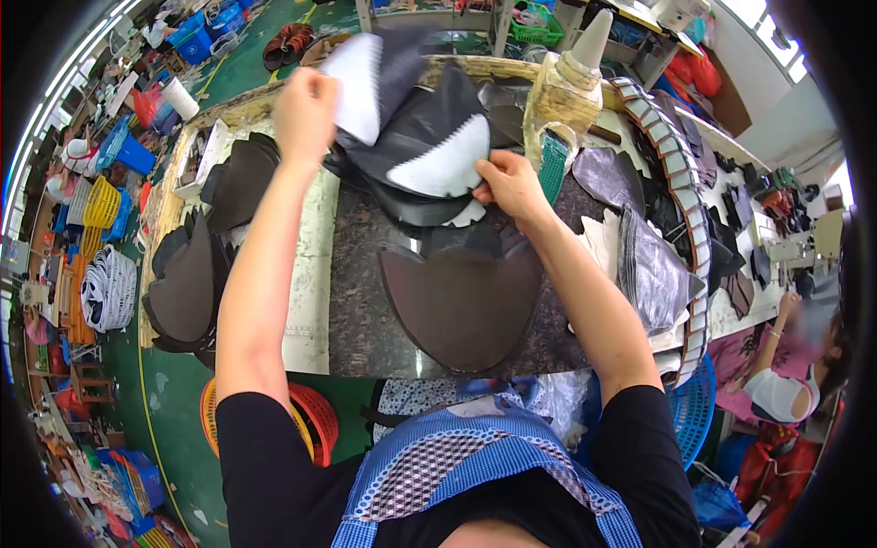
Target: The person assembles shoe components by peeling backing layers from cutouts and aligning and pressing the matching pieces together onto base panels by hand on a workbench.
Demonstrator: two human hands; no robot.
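Note:
My left hand (307, 117) is raised over the far left of the bench, closed on a black leather piece with a white saw-toothed patch (356, 89), partly smeared by motion. With thumb and fingers, my right hand (513, 185) pinches the edge of a second black piece with a white saw-toothed patch (446, 162). This one lies over a pile of black leather pieces (416, 208) at the far middle. Nearer to me, a dark brown shield-shaped piece (461, 310) lies flat on the dark stone slab (354, 310).
Stacked dark pieces (187, 292) lie at the left, grey shiny pieces (650, 274) at the right. A cone-shaped thread spool (592, 38) stands on a worn yellowish holder (565, 102) behind. A segmented curved rim (681, 173) bounds the right side. Another person (781, 384) sits at far right.

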